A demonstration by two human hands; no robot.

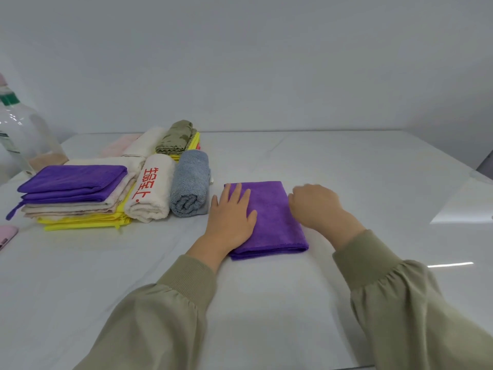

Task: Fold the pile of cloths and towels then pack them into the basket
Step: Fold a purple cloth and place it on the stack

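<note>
A folded purple cloth (274, 217) lies flat on the white table (360, 166) in front of me. My left hand (232, 214) presses flat on its left half with the fingers spread. My right hand (317, 206) is at the cloth's right edge with its fingers loosely bent; I see nothing held in it. To the left sits a stack of folded cloths (74, 193), purple on top and yellow at the bottom. Beside the stack are a rolled white towel with red characters (152, 188) and a rolled grey towel (189, 182).
Behind the rolls lie an olive cloth (176, 137) on yellow ones, a cream towel (144, 142) and a pink cloth (120, 145). A large clear bottle (18, 129) stands at the far left, and a pink object (6, 235) sits at the left edge.
</note>
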